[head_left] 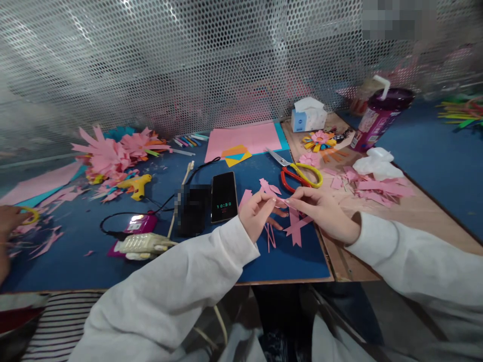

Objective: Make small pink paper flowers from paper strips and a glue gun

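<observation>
My left hand (257,213) and my right hand (320,208) meet over the blue table mat. Thumbs and fingers of both are closed on a small pink paper strip (282,201) held between them. Cut pink paper pieces (296,232) lie beneath and around my hands, some with notched ends. Just beyond my right hand rest scissors (302,173) with one red and one yellow handle, their blades pointing away to the left. A phone (224,197) lies to the left of my left hand, its screen showing the time.
Pink paper sheets (241,137), a yellow glue gun (138,186), a power strip (141,244) with cables and a heap of pink paper fringes (113,156) stand leftward. Rightward are a tissue box (309,118), purple cup (381,120) and paper scraps (385,188). Another person's hand (9,221) is at far left.
</observation>
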Demonstrator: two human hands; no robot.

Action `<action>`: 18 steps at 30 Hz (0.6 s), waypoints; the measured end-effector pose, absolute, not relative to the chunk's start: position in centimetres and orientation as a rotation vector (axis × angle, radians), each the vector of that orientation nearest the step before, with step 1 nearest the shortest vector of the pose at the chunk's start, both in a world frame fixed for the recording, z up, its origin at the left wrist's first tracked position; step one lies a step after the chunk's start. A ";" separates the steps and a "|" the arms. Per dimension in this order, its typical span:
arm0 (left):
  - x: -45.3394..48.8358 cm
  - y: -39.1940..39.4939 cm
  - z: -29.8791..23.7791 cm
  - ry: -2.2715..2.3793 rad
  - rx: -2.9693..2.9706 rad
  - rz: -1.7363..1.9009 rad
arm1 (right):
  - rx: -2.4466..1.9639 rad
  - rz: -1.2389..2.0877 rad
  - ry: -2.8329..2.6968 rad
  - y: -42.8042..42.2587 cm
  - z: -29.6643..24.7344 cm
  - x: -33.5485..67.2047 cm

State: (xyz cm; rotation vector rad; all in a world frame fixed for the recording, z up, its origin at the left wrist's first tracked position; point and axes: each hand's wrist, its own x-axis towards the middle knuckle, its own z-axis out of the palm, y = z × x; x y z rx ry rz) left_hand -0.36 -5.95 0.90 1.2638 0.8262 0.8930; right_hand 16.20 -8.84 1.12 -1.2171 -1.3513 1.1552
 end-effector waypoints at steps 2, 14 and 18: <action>-0.3 -5.9 0.8 0.835 1.275 0.870 | -1.224 1.171 -1.359 -8.9 1.2 16.2; -0.3 -5.8 0.9 0.875 1.254 0.854 | -1.307 1.185 -1.404 -8.9 1.4 16.3; -0.4 -5.7 0.7 0.872 1.271 0.852 | -1.333 1.174 -1.402 -8.9 1.4 16.2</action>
